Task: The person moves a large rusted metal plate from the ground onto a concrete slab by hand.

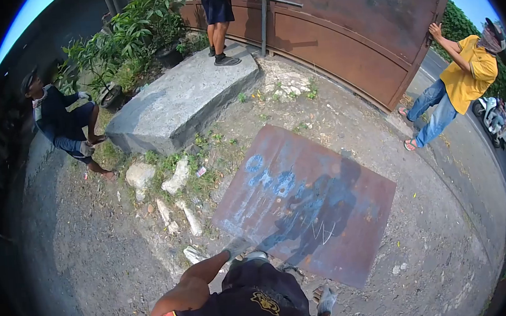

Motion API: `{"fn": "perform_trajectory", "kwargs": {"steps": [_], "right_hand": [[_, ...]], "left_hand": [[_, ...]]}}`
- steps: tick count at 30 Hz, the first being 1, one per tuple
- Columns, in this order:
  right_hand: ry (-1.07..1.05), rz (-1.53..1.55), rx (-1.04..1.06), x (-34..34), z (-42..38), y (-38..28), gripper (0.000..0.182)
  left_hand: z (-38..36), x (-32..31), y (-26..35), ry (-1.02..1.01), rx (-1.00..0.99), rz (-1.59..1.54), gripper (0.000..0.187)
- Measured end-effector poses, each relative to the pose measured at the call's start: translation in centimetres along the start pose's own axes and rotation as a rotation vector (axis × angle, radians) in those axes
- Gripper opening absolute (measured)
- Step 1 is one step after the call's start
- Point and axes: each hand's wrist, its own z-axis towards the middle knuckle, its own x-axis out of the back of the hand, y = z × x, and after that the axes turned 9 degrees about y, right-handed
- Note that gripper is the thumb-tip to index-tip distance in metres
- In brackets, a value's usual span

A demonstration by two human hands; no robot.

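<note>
A large rusty metal sheet (354, 233) with blue paint patches and a scratched chalk-like mark lies in front of me. My left hand (236, 248), in a pale glove, reaches down to the sheet's near left edge; its fingers blend with the edge and are hidden. My right hand (325, 299), also gloved, hangs apart from the sheet, low beyond its near right corner. Its fingers are slightly bent and apart, with nothing in them. My shadow falls across the sheet.
Beyond the sheet stand a concrete slab (172, 114) and a rusty metal gate (339, 50). One person (218, 12) stands on the slab holding a rod. Another in yellow (466, 76) grips the gate's edge; a third (63, 119) sits at left. White rocks (141, 174) lie nearby.
</note>
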Motion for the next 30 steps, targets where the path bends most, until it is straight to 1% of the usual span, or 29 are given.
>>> {"fn": "perform_trajectory", "kwargs": {"steps": [3,5,6,7,9,10,12,14,17,20,21,24,27,28,30], "right_hand": [[-0.177,-0.053,-0.018,1.0,0.0,-1.1,0.022],[-0.162,-0.087,-0.002,0.8,0.3,-0.4,0.021],[-0.146,-0.098,0.007,0.9,0.4,0.1,0.020],[-0.152,-0.104,-0.002,0.7,0.7,0.6,0.021],[-0.156,-0.124,-0.019,0.9,0.9,1.1,0.021],[-0.144,-0.111,-0.028,0.7,0.6,1.3,0.022],[-0.173,-0.233,0.020,0.2,0.4,1.2,0.023],[-0.207,-0.324,0.098,-0.8,0.6,0.8,0.026],[-0.225,-0.403,0.228,-1.8,-4.4,-3.3,0.027],[-0.276,-0.149,0.115,-3.0,-1.7,-1.0,0.031],[-0.261,-0.146,0.121,-3.0,-1.8,-1.0,0.031],[-0.222,-0.161,0.136,-3.3,-2.9,-2.3,0.031],[-0.167,-0.137,0.142,-3.0,-3.3,-2.2,0.031],[-0.160,-0.110,0.131,-2.5,-2.9,-1.3,0.032],[-0.135,-0.129,0.096,-2.2,-2.5,-0.6,0.032]], "left_hand": [[-4.6,-1.3,-0.3,0.042,0.053,-0.039,0.033],[-6.1,-1.7,-1.2,0.026,0.141,-0.134,0.029],[-8.2,-1.2,1.0,0.047,0.187,-0.123,0.027],[-7.8,-1.4,-0.3,0.034,0.239,-0.144,0.026],[-7.2,-1.4,-2.1,0.029,0.283,-0.228,0.026],[-7.1,-1.1,-1.9,0.059,0.239,-0.177,0.026],[-7.5,-0.8,-1.1,0.117,0.154,-0.083,0.027],[-6.5,-0.7,-1.2,0.108,0.126,-0.110,0.028],[-5.2,-0.3,-0.4,0.079,0.087,-0.161,0.029],[-5.1,-0.4,2.3,0.026,0.084,-0.180,0.030],[-5.2,-0.4,3.0,0.016,0.094,-0.187,0.030],[-5.0,-0.5,3.7,-0.004,0.014,-0.122,0.029],[-2.7,-1.1,1.4,-0.021,-0.069,-0.036,0.028],[-5.3,-0.9,4.4,-0.034,0.066,-0.129,0.027],[-4.0,-1.3,2.7,-0.076,0.105,-0.128,0.027]]}}
